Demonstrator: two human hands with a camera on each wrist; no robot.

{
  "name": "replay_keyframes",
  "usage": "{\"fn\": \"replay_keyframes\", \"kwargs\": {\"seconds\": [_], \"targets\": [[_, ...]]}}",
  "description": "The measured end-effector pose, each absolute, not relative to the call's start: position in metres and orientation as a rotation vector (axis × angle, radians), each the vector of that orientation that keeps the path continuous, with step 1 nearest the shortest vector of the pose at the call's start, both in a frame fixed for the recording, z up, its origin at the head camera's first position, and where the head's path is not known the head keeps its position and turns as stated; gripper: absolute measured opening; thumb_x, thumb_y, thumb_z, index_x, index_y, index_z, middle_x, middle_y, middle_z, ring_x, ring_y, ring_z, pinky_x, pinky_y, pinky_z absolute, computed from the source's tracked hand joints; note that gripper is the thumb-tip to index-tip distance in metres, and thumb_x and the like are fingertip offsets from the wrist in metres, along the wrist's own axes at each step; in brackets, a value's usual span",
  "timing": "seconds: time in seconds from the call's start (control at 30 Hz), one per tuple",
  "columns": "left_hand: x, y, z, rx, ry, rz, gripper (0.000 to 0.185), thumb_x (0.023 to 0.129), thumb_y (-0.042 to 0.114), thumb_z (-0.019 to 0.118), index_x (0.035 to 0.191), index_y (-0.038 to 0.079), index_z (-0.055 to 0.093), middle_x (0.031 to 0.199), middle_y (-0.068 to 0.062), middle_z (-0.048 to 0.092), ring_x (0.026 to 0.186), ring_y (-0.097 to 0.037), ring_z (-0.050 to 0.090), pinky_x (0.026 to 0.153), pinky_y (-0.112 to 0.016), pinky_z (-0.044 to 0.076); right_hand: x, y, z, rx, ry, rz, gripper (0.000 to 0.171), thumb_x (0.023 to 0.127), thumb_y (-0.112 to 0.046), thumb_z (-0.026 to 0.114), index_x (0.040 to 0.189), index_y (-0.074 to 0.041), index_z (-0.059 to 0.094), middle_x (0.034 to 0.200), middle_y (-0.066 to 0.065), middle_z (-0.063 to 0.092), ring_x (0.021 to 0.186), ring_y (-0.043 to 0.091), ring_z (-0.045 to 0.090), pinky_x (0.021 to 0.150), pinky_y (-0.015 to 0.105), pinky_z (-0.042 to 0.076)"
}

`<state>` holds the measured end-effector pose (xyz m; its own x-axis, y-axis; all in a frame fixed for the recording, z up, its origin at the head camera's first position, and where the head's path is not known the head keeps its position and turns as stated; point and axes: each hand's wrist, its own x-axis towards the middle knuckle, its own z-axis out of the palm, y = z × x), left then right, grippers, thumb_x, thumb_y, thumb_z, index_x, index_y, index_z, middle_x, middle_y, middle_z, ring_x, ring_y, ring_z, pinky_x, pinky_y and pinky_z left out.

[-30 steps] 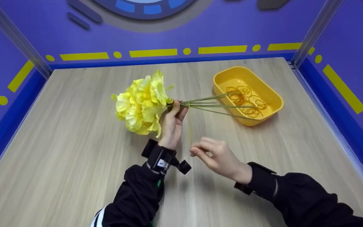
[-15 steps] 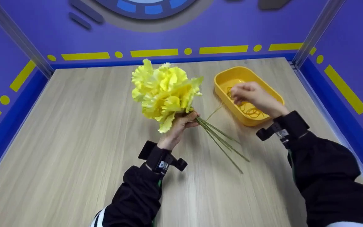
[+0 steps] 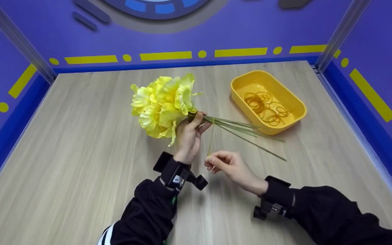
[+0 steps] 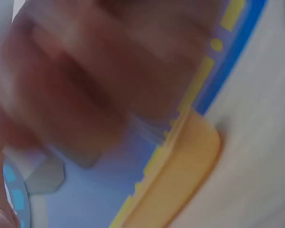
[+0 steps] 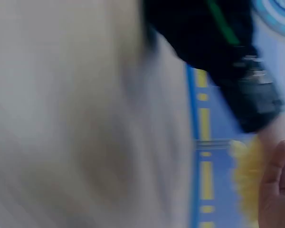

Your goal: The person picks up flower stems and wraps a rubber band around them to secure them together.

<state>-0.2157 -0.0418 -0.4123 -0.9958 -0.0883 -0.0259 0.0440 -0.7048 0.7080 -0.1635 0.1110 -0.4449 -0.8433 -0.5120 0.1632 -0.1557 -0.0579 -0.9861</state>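
My left hand [image 3: 190, 136] grips a bunch of yellow artificial flowers [image 3: 163, 105] by the stems just under the blooms, which point to the left. The thin green stems [image 3: 247, 131] fan out to the right, past the near side of the yellow box. A rubber band [image 3: 211, 139] runs from round the stems, just right of the left hand, down toward me. Its lower end is pinched between thumb and fingers of my right hand [image 3: 233, 168], and it is stretched taut. Both wrist views are blurred; the left one shows close fingers, the right one part of the flowers [image 5: 247, 180].
A yellow box [image 3: 294, 105] with several loose rubber bands [image 3: 259, 103] in it stands at the back right of the wooden table [image 3: 80, 170]. Blue-purple panels [image 3: 168, 41] with yellow markings enclose the table at the back and sides.
The right hand swung out to the box side with the band, then came back toward me, still pulling it. The flowers turned with the left hand, stems tilting nearer, then partly back.
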Motion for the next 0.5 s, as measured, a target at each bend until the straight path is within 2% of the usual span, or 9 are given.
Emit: {"fn": "replay_keyframes", "kwargs": {"seconds": [0.07, 0.1, 0.2, 0.3, 0.4, 0.5], "targets": [[-0.211, -0.043, -0.407, 0.075, -1.165, -2.898, 0.029, 0.106, -0.006, 0.047, 0.087, 0.007, 0.065, 0.085, -0.003, 0.067, 0.076, -0.011, 0.070, 0.076, -0.024, 0.065, -0.177, 0.119, -0.456, -0.667, 1.900, -1.907, 0.045, 0.105, -0.020, 0.062, 0.109, 0.025, 0.060, 0.091, -0.008, 0.074, 0.083, 0.005, 0.068, 0.078, 0.021, 0.061], [-0.210, -0.043, -0.405, 0.056, -1.175, -2.925, 0.031, 0.106, -0.006, 0.046, 0.086, 0.007, 0.065, 0.084, -0.003, 0.068, 0.074, -0.011, 0.070, 0.073, -0.023, 0.065, -0.186, 0.127, -0.456, -0.674, 1.922, -1.820, 0.047, 0.105, -0.026, 0.062, 0.111, 0.020, 0.062, 0.093, -0.007, 0.074, 0.086, 0.006, 0.069, 0.082, 0.022, 0.060], [-0.209, -0.046, -0.404, -0.013, -1.270, -2.956, 0.035, 0.106, -0.008, 0.046, 0.083, 0.008, 0.066, 0.081, -0.003, 0.070, 0.071, -0.011, 0.070, 0.069, -0.021, 0.064, -0.229, 0.161, -0.450, -0.802, 1.926, -1.587, 0.033, 0.106, -0.031, 0.061, 0.111, 0.000, 0.069, 0.097, -0.006, 0.074, 0.093, 0.008, 0.069, 0.090, 0.023, 0.058], [-0.209, -0.048, -0.407, -0.075, -1.439, -2.925, 0.035, 0.104, -0.010, 0.048, 0.082, 0.007, 0.068, 0.080, -0.002, 0.071, 0.073, -0.011, 0.070, 0.069, -0.023, 0.065, -0.267, 0.194, -0.430, -0.874, 1.861, -1.528, 0.018, 0.108, -0.024, 0.054, 0.102, -0.018, 0.070, 0.097, -0.007, 0.072, 0.093, 0.009, 0.066, 0.092, 0.023, 0.055], [-0.211, -0.049, -0.412, -0.152, -1.661, -2.844, 0.029, 0.103, -0.009, 0.051, 0.087, 0.005, 0.069, 0.082, 0.001, 0.070, 0.079, -0.010, 0.069, 0.074, -0.025, 0.065, -0.285, 0.209, -0.404, -0.826, 1.805, -1.658, 0.027, 0.109, -0.014, 0.046, 0.092, -0.017, 0.067, 0.089, -0.006, 0.067, 0.084, 0.009, 0.062, 0.086, 0.022, 0.056], [-0.214, -0.049, -0.416, -0.222, -1.811, -2.705, 0.019, 0.102, -0.008, 0.053, 0.093, 0.000, 0.067, 0.083, 0.004, 0.068, 0.082, -0.009, 0.068, 0.080, -0.029, 0.065, -0.276, 0.206, -0.373, -0.714, 1.923, -1.765, 0.031, 0.111, -0.013, 0.042, 0.089, -0.012, 0.064, 0.084, -0.003, 0.063, 0.079, 0.010, 0.059, 0.080, 0.021, 0.057]]}}
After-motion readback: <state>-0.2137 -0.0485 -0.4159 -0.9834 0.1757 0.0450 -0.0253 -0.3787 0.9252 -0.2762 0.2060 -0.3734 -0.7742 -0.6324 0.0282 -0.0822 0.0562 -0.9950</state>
